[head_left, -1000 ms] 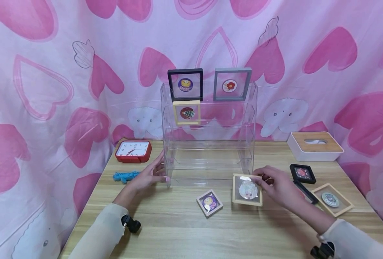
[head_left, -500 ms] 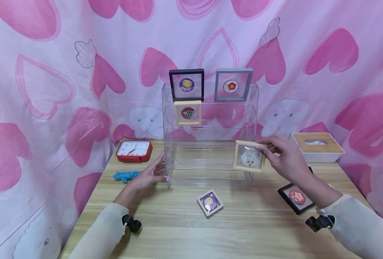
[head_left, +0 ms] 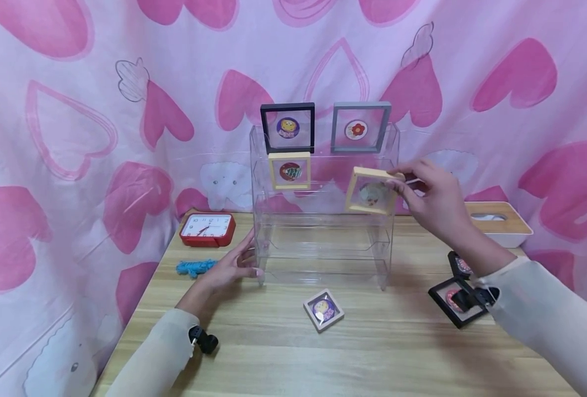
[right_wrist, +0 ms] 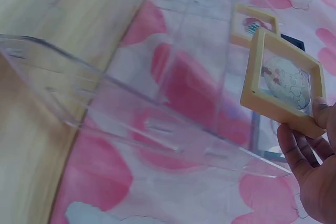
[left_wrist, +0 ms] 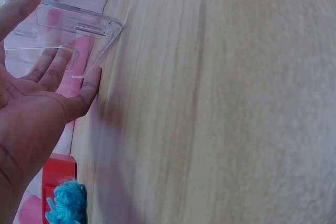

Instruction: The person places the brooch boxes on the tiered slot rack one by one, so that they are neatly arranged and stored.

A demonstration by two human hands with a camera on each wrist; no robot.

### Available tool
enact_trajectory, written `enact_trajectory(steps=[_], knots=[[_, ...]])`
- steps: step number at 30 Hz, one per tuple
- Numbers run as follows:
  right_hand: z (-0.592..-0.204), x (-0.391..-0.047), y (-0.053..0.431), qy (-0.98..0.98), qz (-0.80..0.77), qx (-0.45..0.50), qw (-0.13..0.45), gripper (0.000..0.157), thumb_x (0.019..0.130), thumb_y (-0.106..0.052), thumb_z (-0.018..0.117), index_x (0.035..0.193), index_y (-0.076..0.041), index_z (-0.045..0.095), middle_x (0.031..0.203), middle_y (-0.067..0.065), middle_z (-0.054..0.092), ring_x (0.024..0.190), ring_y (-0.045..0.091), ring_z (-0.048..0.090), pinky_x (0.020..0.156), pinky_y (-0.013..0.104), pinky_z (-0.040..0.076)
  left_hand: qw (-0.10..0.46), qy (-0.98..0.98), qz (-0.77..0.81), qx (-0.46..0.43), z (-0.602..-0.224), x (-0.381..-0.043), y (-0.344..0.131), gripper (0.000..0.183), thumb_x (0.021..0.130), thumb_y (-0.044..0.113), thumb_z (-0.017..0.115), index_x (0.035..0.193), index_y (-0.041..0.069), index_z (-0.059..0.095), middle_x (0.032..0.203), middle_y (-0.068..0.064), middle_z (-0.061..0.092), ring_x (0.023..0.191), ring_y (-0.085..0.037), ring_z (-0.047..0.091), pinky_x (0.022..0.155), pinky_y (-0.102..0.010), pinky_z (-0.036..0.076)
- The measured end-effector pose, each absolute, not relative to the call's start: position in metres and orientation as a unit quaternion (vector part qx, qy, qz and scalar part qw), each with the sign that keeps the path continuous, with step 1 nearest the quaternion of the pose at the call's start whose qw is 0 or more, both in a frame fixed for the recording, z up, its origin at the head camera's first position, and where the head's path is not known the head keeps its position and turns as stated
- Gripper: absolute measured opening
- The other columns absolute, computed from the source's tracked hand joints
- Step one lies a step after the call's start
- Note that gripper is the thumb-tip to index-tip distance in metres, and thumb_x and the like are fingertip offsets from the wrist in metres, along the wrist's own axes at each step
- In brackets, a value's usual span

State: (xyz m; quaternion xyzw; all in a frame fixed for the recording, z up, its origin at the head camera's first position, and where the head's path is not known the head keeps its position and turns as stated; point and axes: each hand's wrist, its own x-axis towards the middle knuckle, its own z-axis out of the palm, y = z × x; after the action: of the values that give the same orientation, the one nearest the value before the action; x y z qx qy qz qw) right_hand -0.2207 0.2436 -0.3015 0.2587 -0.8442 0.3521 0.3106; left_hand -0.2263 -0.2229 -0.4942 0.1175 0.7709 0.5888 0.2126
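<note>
My right hand [head_left: 434,201] pinches a pale wooden display frame [head_left: 370,191] by its right edge. The frame has a clear window with a round, light-coloured badge inside. It is raised in front of the right part of a clear tiered rack [head_left: 323,266], level with the second tier. In the right wrist view, thumb and fingers grip a corner of this tilted frame [right_wrist: 286,80]. My left hand [head_left: 231,266] rests against the rack's left side, thumb at the front edge. In the left wrist view, that hand [left_wrist: 37,98] has its fingers spread along the clear plastic.
On the rack's top tier stand a black frame [head_left: 287,128] and a grey frame [head_left: 360,128]; a wooden frame [head_left: 290,171] sits below. A small pale frame [head_left: 323,310] and black frames [head_left: 454,302] lie on the table. Around are a red clock [head_left: 207,229], blue yarn [head_left: 196,268] and tissue box [head_left: 501,223].
The right hand has lifted the wooden frame from low by the table up to the rack's second tier. The left hand has stayed at the rack's side.
</note>
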Motion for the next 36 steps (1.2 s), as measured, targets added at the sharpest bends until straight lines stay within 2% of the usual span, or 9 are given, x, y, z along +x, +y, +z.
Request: enact_trajectory(steps=[9,16,18,20,22,25,26,31,36], knots=[[-0.273,-0.248,0.22,-0.839,0.42,0.199,0.282,0.023,0.101,-0.004,0.08,0.124,-0.004,0.079,0.117,0.015,0.072,0.099,-0.004,0.067,0.086,0.002,0.055,0.208,0.763,0.6,0.122,-0.494,-0.226,-0.223,0.114,0.097,0.015,0.084,0.169,0.066,0.012,0.187,-0.002,0.018,0.172,-0.044,0.021,0.134,-0.078,0.017],[-0.268,-0.274,0.209,-0.856,0.398,0.185,0.275,0.022,0.102,-0.007,0.079,0.124,-0.005,0.08,0.116,0.016,0.067,0.107,0.025,0.073,0.086,0.001,0.053,0.204,0.761,0.6,0.14,-0.494,-0.227,-0.223,0.114,0.099,0.013,0.081,0.171,0.062,0.008,0.187,-0.007,0.018,0.171,-0.046,0.021,0.135,-0.075,0.018],[-0.271,-0.279,0.209,-0.864,0.386,0.185,0.266,0.021,0.101,-0.006,0.079,0.122,-0.004,0.08,0.115,0.017,0.067,0.108,0.029,0.073,0.087,0.002,0.055,0.205,0.759,0.601,0.142,-0.494,-0.227,-0.223,0.114,0.099,0.013,0.081,0.171,0.061,0.008,0.187,-0.008,0.018,0.171,-0.046,0.021,0.135,-0.074,0.019],[-0.274,-0.283,0.209,-0.873,0.37,0.186,0.258,0.02,0.101,-0.004,0.079,0.121,-0.003,0.08,0.114,0.018,0.068,0.108,0.031,0.072,0.09,0.012,0.061,0.206,0.759,0.602,0.141,-0.494,-0.227,-0.223,0.114,0.099,0.013,0.081,0.171,0.062,0.009,0.187,-0.008,0.018,0.171,-0.046,0.021,0.135,-0.074,0.019],[-0.277,-0.285,0.209,-0.882,0.351,0.186,0.252,0.02,0.101,-0.003,0.078,0.121,-0.003,0.08,0.114,0.018,0.069,0.108,0.033,0.073,0.094,0.028,0.067,0.205,0.76,0.599,0.142,-0.494,-0.226,-0.223,0.113,0.099,0.013,0.081,0.171,0.062,0.008,0.187,-0.009,0.018,0.171,-0.047,0.021,0.135,-0.075,0.019],[-0.281,-0.287,0.209,-0.893,0.325,0.191,0.244,0.019,0.102,-0.002,0.076,0.121,-0.002,0.079,0.115,0.019,0.07,0.109,0.038,0.075,0.095,0.052,0.067,0.203,0.764,0.596,0.141,-0.493,-0.226,-0.222,0.113,0.099,0.014,0.081,0.169,0.065,0.009,0.186,-0.01,0.019,0.17,-0.048,0.022,0.134,-0.076,0.02],[-0.282,-0.287,0.209,-0.897,0.316,0.195,0.241,0.019,0.102,-0.001,0.076,0.121,-0.002,0.078,0.116,0.019,0.07,0.109,0.04,0.076,0.095,0.057,0.066,0.202,0.765,0.596,0.141,-0.493,-0.226,-0.222,0.113,0.099,0.014,0.081,0.169,0.066,0.009,0.186,-0.01,0.02,0.17,-0.048,0.023,0.134,-0.076,0.021],[-0.284,-0.285,0.208,-0.909,0.287,0.201,0.225,0.022,0.103,0.004,0.071,0.123,-0.003,0.076,0.118,0.02,0.07,0.11,0.044,0.075,0.096,0.06,0.066,0.199,0.765,0.595,0.145,-0.492,-0.226,-0.222,0.113,0.099,0.013,0.081,0.17,0.064,0.009,0.185,-0.011,0.02,0.17,-0.048,0.023,0.134,-0.075,0.021],[-0.285,-0.282,0.206,-0.913,0.285,0.189,0.223,0.025,0.103,0.006,0.07,0.125,-0.005,0.076,0.121,0.019,0.067,0.113,0.042,0.069,0.098,0.061,0.066,0.201,0.763,0.598,0.142,-0.492,-0.226,-0.222,0.113,0.099,0.012,0.081,0.172,0.06,0.008,0.186,-0.011,0.02,0.171,-0.047,0.022,0.135,-0.075,0.018]])
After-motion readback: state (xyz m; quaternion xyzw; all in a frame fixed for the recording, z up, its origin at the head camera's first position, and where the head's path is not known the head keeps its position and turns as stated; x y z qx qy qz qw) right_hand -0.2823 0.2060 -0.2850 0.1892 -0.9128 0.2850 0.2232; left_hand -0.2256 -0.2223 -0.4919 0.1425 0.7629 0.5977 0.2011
